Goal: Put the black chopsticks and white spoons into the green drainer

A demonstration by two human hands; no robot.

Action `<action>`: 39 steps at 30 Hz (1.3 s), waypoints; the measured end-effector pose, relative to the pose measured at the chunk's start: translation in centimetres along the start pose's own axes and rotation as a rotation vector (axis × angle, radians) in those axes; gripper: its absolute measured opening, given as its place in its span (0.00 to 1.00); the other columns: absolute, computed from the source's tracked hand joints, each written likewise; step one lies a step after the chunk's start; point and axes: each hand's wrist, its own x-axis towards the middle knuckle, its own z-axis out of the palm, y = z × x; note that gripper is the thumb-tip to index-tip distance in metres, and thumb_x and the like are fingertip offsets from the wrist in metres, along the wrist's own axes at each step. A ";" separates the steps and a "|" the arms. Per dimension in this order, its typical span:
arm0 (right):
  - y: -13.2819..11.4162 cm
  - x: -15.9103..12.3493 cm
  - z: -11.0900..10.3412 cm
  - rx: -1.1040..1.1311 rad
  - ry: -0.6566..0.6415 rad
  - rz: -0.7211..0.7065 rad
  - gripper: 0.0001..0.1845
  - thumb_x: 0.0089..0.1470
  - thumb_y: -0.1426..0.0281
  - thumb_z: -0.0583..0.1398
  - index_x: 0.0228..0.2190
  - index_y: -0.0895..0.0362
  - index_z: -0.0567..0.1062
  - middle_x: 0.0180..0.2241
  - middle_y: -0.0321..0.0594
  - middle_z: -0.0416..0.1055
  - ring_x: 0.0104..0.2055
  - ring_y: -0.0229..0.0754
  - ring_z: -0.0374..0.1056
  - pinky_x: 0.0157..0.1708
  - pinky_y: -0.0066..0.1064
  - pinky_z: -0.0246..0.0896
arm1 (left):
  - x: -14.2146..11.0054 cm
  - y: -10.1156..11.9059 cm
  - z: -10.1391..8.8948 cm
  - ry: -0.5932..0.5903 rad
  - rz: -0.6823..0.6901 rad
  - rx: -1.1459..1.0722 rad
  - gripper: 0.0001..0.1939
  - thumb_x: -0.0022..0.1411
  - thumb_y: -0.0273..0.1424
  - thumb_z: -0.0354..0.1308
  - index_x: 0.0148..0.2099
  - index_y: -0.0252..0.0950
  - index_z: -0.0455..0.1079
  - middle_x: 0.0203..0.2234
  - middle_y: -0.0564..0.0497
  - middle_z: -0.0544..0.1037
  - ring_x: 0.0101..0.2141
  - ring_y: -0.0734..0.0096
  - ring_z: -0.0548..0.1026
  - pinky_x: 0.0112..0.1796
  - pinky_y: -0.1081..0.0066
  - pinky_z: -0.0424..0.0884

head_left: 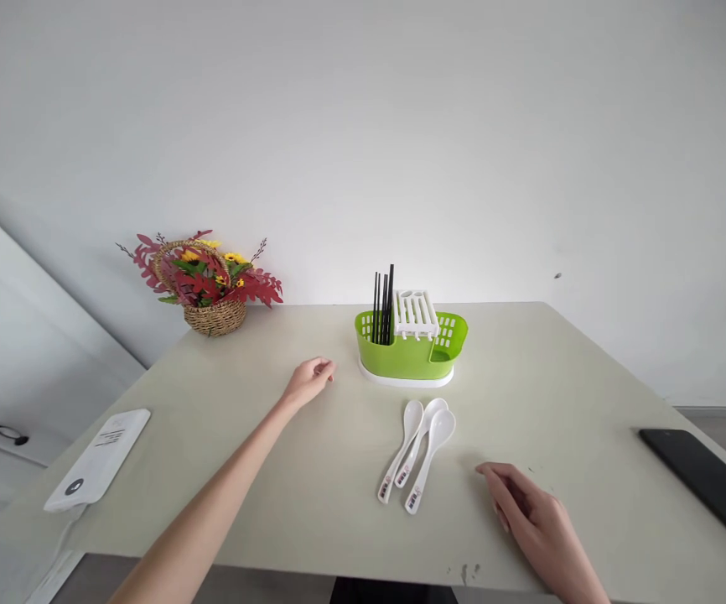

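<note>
A green cutlery drainer (412,351) with a white insert stands mid-table, with black chopsticks (383,307) upright in its left part. Three white spoons (418,453) lie side by side in front of it, bowls towards the drainer. My left hand (308,382) rests on the table left of the drainer, fingers loosely curled, nothing visible in it. My right hand (530,507) lies on the table right of the spoon handles, fingers slightly bent and apart, holding nothing.
A wicker basket of red and yellow flowers (207,285) sits at the back left by the wall. A white flat device (99,458) lies at the left edge, a black flat object (708,486) at the right edge. The beige table (577,377) meets a white wall.
</note>
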 end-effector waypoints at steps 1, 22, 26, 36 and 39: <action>0.0 0.0 0.0 -0.002 0.004 -0.012 0.28 0.60 0.43 0.56 0.42 0.52 0.80 0.20 0.32 0.62 0.24 0.40 0.58 0.25 0.29 0.54 | -0.7 -0.2 0.4 -0.017 0.008 0.022 0.21 0.60 0.50 0.58 0.36 0.37 0.77 0.26 0.50 0.81 0.26 0.67 0.75 0.30 0.71 0.67; 0.7 0.4 -0.4 0.023 -0.038 -0.122 0.25 0.63 0.46 0.55 0.40 0.52 0.78 0.22 0.32 0.63 0.26 0.41 0.61 0.29 0.30 0.57 | -7.6 6.8 9.5 -0.250 0.253 0.244 0.23 0.65 0.47 0.59 0.55 0.38 0.68 0.52 0.44 0.79 0.41 0.61 0.81 0.45 0.63 0.74; 0.6 0.5 -0.5 0.013 -0.039 -0.137 0.25 0.63 0.45 0.54 0.40 0.52 0.78 0.22 0.32 0.62 0.26 0.41 0.60 0.28 0.30 0.56 | -7.7 8.8 10.9 -0.233 0.213 0.371 0.24 0.62 0.45 0.61 0.55 0.37 0.68 0.52 0.42 0.78 0.52 0.53 0.77 0.48 0.62 0.72; 0.5 0.2 -0.6 0.030 -0.035 -0.139 0.25 0.63 0.46 0.55 0.38 0.52 0.78 0.22 0.33 0.63 0.25 0.41 0.60 0.27 0.30 0.56 | -6.6 8.3 9.4 -0.260 0.116 0.412 0.11 0.63 0.40 0.58 0.35 0.37 0.71 0.36 0.45 0.81 0.40 0.57 0.78 0.38 0.67 0.68; 0.5 0.1 -0.6 0.011 -0.038 -0.154 0.24 0.63 0.46 0.54 0.38 0.52 0.79 0.22 0.32 0.63 0.25 0.41 0.60 0.27 0.30 0.57 | -5.5 6.7 6.6 -0.290 0.048 0.354 0.15 0.62 0.41 0.58 0.27 0.38 0.68 0.25 0.51 0.76 0.32 0.63 0.76 0.35 0.69 0.66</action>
